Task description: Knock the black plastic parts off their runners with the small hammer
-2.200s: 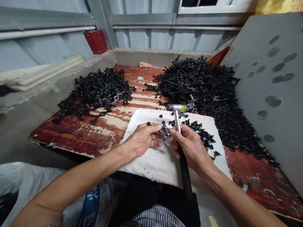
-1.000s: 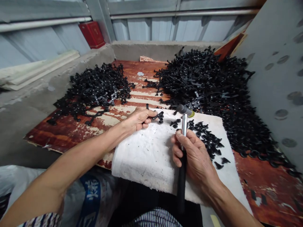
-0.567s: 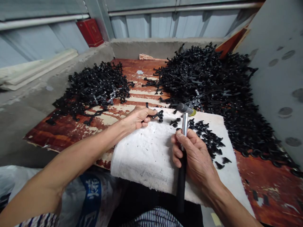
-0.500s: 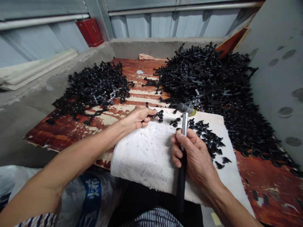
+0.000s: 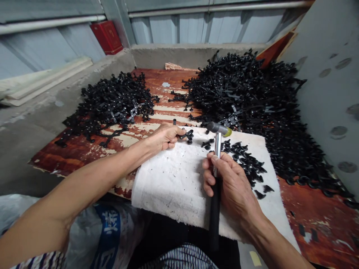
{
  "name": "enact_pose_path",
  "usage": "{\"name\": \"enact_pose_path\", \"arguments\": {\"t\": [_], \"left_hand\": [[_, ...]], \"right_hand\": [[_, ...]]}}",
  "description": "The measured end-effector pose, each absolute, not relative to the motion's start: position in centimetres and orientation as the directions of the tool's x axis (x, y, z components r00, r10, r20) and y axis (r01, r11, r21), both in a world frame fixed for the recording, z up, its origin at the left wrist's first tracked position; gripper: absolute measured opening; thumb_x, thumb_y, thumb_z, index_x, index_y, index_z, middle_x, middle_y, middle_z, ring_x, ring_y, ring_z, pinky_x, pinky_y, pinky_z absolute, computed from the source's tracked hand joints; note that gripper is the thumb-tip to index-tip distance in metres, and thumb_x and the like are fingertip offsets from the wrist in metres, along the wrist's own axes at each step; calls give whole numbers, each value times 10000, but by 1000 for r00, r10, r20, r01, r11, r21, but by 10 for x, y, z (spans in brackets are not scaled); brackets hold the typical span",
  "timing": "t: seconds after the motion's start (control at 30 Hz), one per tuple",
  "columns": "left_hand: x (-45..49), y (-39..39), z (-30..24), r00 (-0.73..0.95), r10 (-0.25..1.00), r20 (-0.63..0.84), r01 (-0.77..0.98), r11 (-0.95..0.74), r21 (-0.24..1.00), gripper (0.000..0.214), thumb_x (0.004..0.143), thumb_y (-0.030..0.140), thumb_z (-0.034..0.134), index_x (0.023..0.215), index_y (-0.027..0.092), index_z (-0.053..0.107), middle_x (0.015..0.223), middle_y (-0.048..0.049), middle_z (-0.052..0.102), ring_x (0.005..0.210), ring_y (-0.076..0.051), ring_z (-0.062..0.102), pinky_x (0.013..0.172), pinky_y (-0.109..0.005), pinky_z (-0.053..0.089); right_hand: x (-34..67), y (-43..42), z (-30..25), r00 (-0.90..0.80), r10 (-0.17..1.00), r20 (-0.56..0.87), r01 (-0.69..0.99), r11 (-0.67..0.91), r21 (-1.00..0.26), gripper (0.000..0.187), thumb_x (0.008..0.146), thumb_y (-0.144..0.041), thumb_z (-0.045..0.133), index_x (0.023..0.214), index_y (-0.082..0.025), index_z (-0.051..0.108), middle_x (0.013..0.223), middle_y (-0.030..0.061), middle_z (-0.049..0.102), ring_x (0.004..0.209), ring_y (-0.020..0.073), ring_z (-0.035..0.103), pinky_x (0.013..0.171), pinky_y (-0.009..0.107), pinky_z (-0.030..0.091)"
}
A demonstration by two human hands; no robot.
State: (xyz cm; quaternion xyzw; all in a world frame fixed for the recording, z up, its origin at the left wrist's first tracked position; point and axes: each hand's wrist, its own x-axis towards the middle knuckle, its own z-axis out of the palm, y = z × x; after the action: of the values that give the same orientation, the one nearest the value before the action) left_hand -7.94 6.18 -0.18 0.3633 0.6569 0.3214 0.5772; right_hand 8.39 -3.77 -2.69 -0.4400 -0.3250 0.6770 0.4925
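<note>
My left hand [image 5: 164, 136] pinches a small black cross-shaped metal piece [image 5: 188, 135] at the far edge of a white slab [image 5: 174, 179]. My right hand [image 5: 228, 186] is wrapped round the shaft of a small hammer [image 5: 217, 149], whose steel head with a yellow tip hangs just right of that piece, over the slab. A cluster of small black parts [image 5: 246, 162] lies on the slab to the right of the hammer.
A big heap of black parts [image 5: 252, 101] fills the right of the worn red board [image 5: 84, 153]; a smaller heap [image 5: 112, 104] lies at the left. A grey panel [image 5: 328, 86] leans at the right. A red box [image 5: 106, 35] sits on the back ledge.
Earlier both hands held the piece near the slab's middle. My left hand has carried it to the far edge, and my right hand has taken a firm hold of the hammer shaft.
</note>
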Motion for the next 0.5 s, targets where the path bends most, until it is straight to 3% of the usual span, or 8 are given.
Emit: {"name": "enact_pose_path", "arguments": {"t": [0.07,0.13,0.23,0.3,0.37,0.5], "left_hand": [[-80,63,-1,-62,853,-519,148,522,840,198,817,67,584,643,130,513,522,-19,605,317,-2,258,330,-160,160],[-81,66,0,-55,849,-526,182,526,830,183,802,63,581,644,132,518,516,-24,605,321,-5,251,338,-165,153],[-81,70,2,-67,838,-542,198,544,816,173,774,47,585,638,133,520,498,-14,583,324,-8,234,349,-175,136],[-82,72,3,-42,827,-561,203,557,805,146,766,36,581,664,131,538,509,-7,583,325,-5,209,354,-177,128],[-83,73,4,-4,807,-590,223,576,786,121,775,30,564,705,129,557,524,-13,596,327,-4,193,357,-175,119],[-85,74,5,-5,797,-604,229,589,775,134,798,40,541,702,133,539,504,-9,578,332,-9,209,363,-166,126]], "right_hand": [[92,-39,-21,-184,942,-282,-327,-329,-886,244,793,-401,667,919,-225,555,757,-46,567,480,76,446,342,195,435],[102,-37,-13,-256,933,-254,-155,-299,-941,234,857,-435,596,977,-241,544,772,-37,577,476,91,481,375,230,464],[115,-23,-3,-280,958,-70,288,15,-957,224,927,-423,473,1013,-233,554,758,-6,584,455,113,499,397,257,440],[120,-10,-2,-309,940,146,556,303,-774,261,923,-326,442,1107,-213,589,769,34,613,546,162,559,483,297,468],[121,2,-6,-368,874,317,687,485,-541,348,899,-252,432,1193,-194,609,848,86,664,664,214,616,585,348,496],[119,11,-13,-374,749,547,730,601,-324,501,909,-178,389,1395,-173,512,820,83,646,659,203,600,594,326,485]]}}
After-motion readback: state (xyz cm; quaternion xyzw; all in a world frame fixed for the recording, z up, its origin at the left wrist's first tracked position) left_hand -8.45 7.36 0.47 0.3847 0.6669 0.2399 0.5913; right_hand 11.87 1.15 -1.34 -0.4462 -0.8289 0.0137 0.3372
